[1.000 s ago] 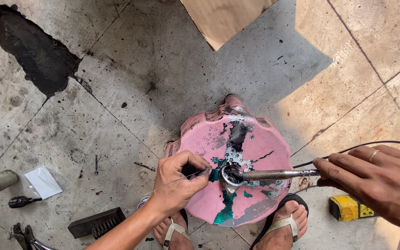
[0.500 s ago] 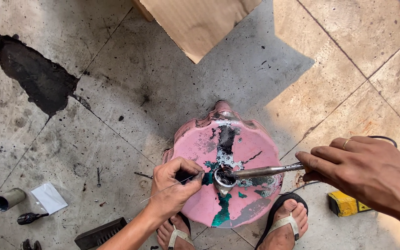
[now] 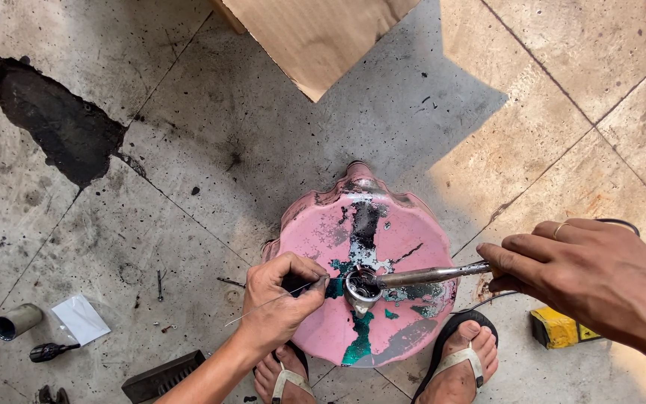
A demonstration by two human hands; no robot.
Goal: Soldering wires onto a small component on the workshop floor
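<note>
Not much has changed since half a second ago: the right hand (image 3: 592,280) still grips the metal ladle (image 3: 413,278), its cup over the middle of the pink stool (image 3: 364,224). The left hand (image 3: 282,299) still pinches a thin wire (image 3: 263,307) just left of the cup, now nudged closer.

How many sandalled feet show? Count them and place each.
2. One sandalled foot shows under the left hand, below the pink stool; the other sits at the stool's lower right edge. Both partly hidden.
</note>
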